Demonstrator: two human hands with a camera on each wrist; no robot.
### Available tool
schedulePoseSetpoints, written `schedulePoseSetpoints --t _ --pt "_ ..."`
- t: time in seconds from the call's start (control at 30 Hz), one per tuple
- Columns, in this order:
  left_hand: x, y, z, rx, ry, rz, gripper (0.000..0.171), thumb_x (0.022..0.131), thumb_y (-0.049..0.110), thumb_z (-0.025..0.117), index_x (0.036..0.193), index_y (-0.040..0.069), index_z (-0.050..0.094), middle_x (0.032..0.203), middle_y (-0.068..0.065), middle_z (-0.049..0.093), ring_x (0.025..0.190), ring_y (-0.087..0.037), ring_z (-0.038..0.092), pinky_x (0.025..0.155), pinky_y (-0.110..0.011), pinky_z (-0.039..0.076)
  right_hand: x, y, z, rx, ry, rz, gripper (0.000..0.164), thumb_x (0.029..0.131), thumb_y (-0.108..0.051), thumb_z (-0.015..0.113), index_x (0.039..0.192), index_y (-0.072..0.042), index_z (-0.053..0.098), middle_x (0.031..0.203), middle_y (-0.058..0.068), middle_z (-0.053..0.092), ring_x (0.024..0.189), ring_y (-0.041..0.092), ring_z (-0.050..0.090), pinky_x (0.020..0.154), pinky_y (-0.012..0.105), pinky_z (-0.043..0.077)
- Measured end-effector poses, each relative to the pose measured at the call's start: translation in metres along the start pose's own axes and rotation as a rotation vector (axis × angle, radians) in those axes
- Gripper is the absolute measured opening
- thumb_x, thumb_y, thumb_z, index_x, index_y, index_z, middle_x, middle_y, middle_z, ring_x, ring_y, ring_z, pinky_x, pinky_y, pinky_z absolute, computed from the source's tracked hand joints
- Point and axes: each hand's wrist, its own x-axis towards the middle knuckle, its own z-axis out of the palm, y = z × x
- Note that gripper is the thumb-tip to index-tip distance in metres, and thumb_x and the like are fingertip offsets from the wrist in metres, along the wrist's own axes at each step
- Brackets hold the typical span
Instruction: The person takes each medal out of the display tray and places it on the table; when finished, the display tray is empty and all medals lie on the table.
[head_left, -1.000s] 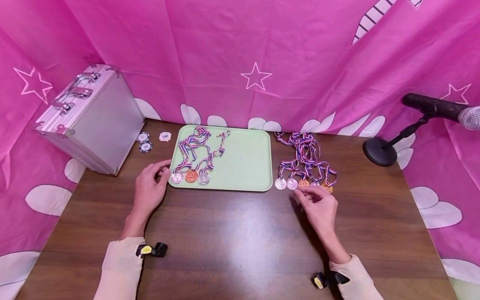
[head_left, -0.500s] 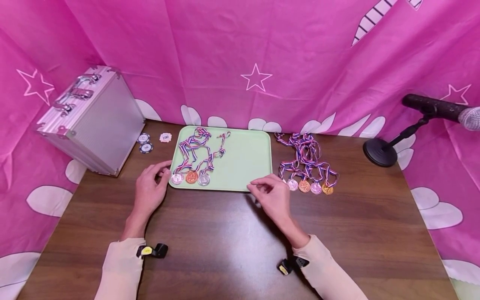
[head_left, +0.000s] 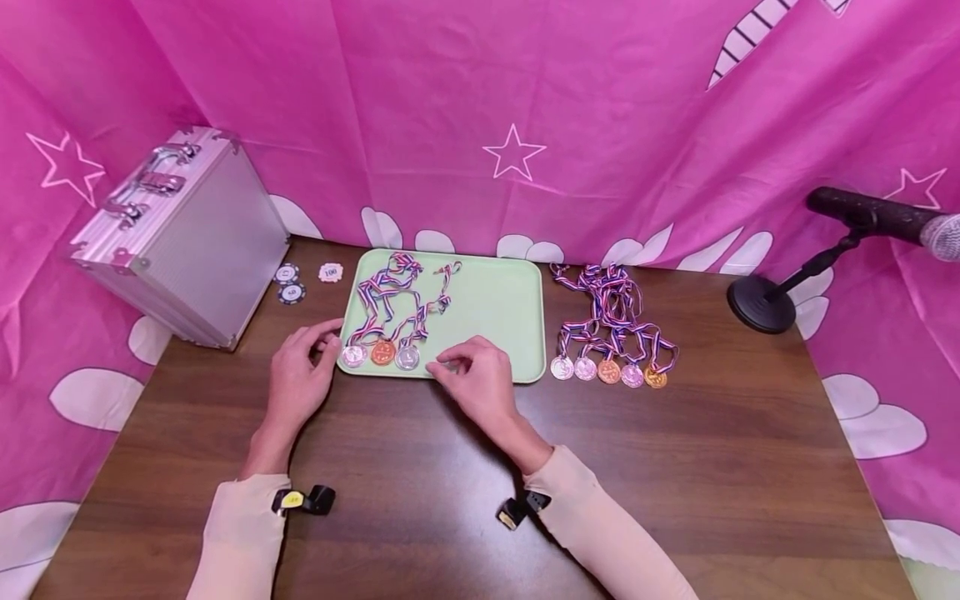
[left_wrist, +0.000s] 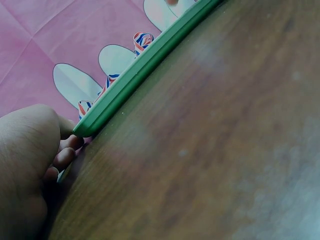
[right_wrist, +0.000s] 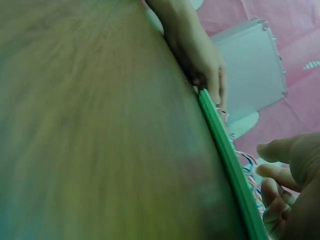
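Observation:
My left hand (head_left: 302,371) grips the left edge of the green tray (head_left: 495,321), with thumb and fingers at the rim near its front corner. On the tray's left side lie three medals with striped ribbons: a pinkish silver medal (head_left: 354,356), a bronze medal (head_left: 383,352) and a silver medal (head_left: 407,357). Over the tray's front rim hovers my right hand (head_left: 480,379), fingers loosely bent, thumb and index apart with nothing between them. Its fingertips are just right of the silver medal. In the right wrist view, ribbons (right_wrist: 250,170) show behind those fingertips.
Right of the tray, several more medals (head_left: 609,372) lie in a row, ribbons (head_left: 611,300) bunched behind. A microphone (head_left: 870,215) on a stand is at the far right. A silver case (head_left: 202,242) and several poker chips (head_left: 292,293) are at the left.
My right hand has moved left from the right-hand medals, across the tray's front edge, to beside the silver medal. My left hand has stayed at the tray's edge.

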Motion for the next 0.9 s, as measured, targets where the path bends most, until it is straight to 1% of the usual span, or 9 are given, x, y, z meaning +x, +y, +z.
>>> schedulePoseSetpoints --t 0.13,0.23,0.33,0.5,0.57,0.63,0.73,0.87,0.9 --pt "0.001 0.0 0.0 -0.001 -0.002 0.002 0.031 0.111 0.01 0.065 0.139 0.002 0.075 0.106 -0.018 0.069 0.097 -0.027 0.055 0.083 -0.036 0.036 0.006 -0.007 0.013 -0.085 -0.015 -0.005 0.017 0.086 -0.024 0.097 0.089 -0.01 0.088 0.079 0.003 0.072 0.072 0.013 0.062 0.069 0.027 0.049" --pt "0.001 0.002 -0.001 0.002 -0.006 -0.004 0.032 0.111 0.01 0.065 0.14 0.002 0.074 0.107 -0.018 0.069 0.098 -0.028 0.055 0.084 -0.037 0.036 0.014 -0.01 0.021 -0.135 -0.023 0.029 0.021 0.087 -0.031 0.097 0.09 -0.011 0.088 0.082 0.001 0.074 0.077 0.015 0.065 0.073 0.031 0.052" --pt "0.002 0.003 -0.002 0.007 -0.009 -0.006 0.032 0.111 0.012 0.065 0.141 0.002 0.074 0.107 -0.018 0.068 0.098 -0.028 0.055 0.084 -0.037 0.036 0.021 -0.012 0.028 -0.183 -0.021 0.075 0.029 0.084 -0.039 0.099 0.09 -0.013 0.088 0.083 -0.001 0.073 0.079 0.015 0.065 0.075 0.032 0.052" --pt "0.002 0.004 -0.002 0.003 0.002 0.006 0.031 0.111 0.012 0.066 0.139 0.002 0.075 0.106 -0.018 0.068 0.097 -0.027 0.055 0.084 -0.036 0.036 0.026 -0.015 0.038 -0.254 -0.017 0.108 0.044 0.075 -0.055 0.101 0.088 -0.016 0.086 0.08 -0.005 0.066 0.075 0.013 0.062 0.068 0.03 0.051" --pt "0.002 0.003 -0.002 0.004 0.005 0.01 0.031 0.111 0.011 0.066 0.139 0.001 0.075 0.106 -0.018 0.069 0.097 -0.028 0.055 0.084 -0.036 0.036 0.027 -0.013 0.043 -0.275 -0.01 0.112 0.046 0.072 -0.058 0.102 0.087 -0.018 0.084 0.079 -0.006 0.064 0.072 0.012 0.061 0.064 0.03 0.05" --pt "0.002 0.003 -0.001 0.005 0.006 0.011 0.031 0.11 0.01 0.066 0.138 0.002 0.075 0.105 -0.018 0.069 0.096 -0.027 0.055 0.084 -0.036 0.036 0.027 -0.01 0.046 -0.258 -0.011 0.131 0.044 0.072 -0.055 0.103 0.086 -0.018 0.083 0.078 -0.007 0.063 0.071 0.01 0.059 0.062 0.028 0.047" --pt "0.001 0.002 -0.001 0.0 0.014 0.017 0.03 0.11 0.009 0.066 0.137 0.002 0.075 0.105 -0.018 0.069 0.096 -0.027 0.055 0.083 -0.036 0.037 0.028 -0.006 0.05 -0.254 -0.009 0.126 0.04 0.073 -0.048 0.104 0.086 -0.018 0.082 0.079 -0.007 0.063 0.071 0.009 0.058 0.061 0.028 0.046" --pt "0.001 0.001 0.0 -0.001 0.019 0.023 0.03 0.109 0.009 0.066 0.137 0.001 0.076 0.104 -0.018 0.069 0.095 -0.027 0.055 0.083 -0.036 0.036 0.027 -0.004 0.047 -0.213 -0.021 0.086 0.03 0.082 -0.037 0.101 0.089 -0.018 0.079 0.079 -0.007 0.067 0.072 0.01 0.062 0.063 0.03 0.049" --pt "0.001 0.001 0.0 0.001 0.017 0.023 0.03 0.109 0.009 0.066 0.137 0.001 0.076 0.104 -0.018 0.069 0.095 -0.027 0.055 0.083 -0.036 0.036 0.027 -0.005 0.044 -0.182 -0.035 0.084 0.026 0.085 -0.033 0.099 0.089 -0.017 0.079 0.079 -0.007 0.069 0.072 0.009 0.063 0.064 0.03 0.05"
